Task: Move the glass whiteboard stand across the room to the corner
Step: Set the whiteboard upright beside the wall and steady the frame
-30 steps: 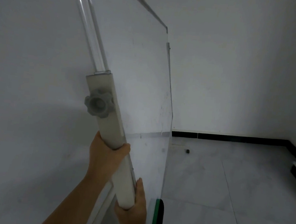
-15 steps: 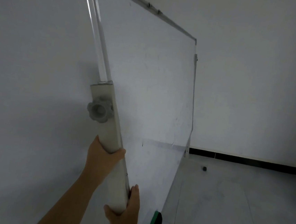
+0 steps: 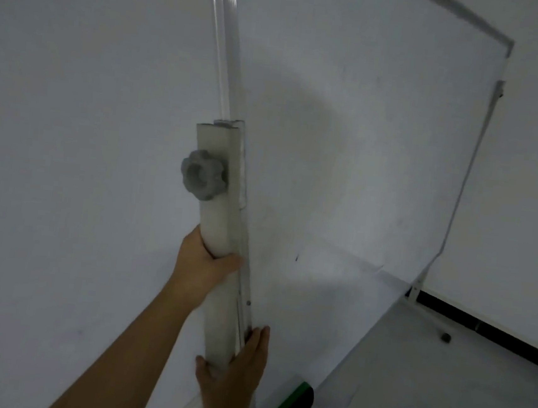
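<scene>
Head view of a person holding the glass whiteboard stand (image 3: 348, 152) by its near upright, a pale grey post (image 3: 217, 231) carrying a lobed grey knob (image 3: 202, 175). The left hand (image 3: 202, 263) wraps the post just below the knob, its grip closed around it. The right hand (image 3: 232, 381) clasps the post lower down, thumb on the near face and fingers against the glass edge. The pane stands tilted, close before a white wall (image 3: 72, 119), its far upright (image 3: 459, 189) reaching the pale floor (image 3: 439, 401) beside a black skirting strip (image 3: 495, 331).
</scene>
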### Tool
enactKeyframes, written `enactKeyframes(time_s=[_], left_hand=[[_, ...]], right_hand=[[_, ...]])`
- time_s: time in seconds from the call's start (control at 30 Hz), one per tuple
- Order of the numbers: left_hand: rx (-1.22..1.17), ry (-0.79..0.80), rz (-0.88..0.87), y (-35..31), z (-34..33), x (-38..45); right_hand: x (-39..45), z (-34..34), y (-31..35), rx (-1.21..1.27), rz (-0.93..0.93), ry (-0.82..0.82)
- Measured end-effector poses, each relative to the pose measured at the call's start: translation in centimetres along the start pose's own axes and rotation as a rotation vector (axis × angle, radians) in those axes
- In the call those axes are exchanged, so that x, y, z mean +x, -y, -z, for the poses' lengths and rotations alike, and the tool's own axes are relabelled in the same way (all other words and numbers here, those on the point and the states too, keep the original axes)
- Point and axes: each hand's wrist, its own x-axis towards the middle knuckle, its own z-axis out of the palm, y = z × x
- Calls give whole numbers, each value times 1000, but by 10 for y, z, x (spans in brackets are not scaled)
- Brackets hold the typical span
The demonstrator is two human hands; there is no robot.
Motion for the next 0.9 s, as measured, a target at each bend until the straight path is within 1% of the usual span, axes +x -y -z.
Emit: enactKeyframes(time_s=[0.07, 0.17, 0.27, 0.37, 0.5, 0.6, 0.77, 0.9], left_hand=[[-36, 8, -9, 0, 0, 0], [-70, 24, -9, 0, 5, 1], [-81, 40, -20, -1, 6, 7], [-98, 117, -1, -1, 3, 19], [-74, 213, 35, 2, 2, 41], [-69, 249, 45, 7, 3, 62], [-79, 289, 54, 19, 8, 97], [-116, 296, 56, 30, 6, 112]], right_hand=[[-5, -2, -2, -31, 9, 31], [-4, 0, -1, -15, 30, 17], [4, 3, 1, -49, 46, 17], [14, 1, 1, -82, 8, 26], [33, -7, 4, -98, -28, -6], [47, -16, 4, -128, -50, 17], [68, -37, 7, -135, -112, 145], [81, -47, 6, -143, -104, 134]])
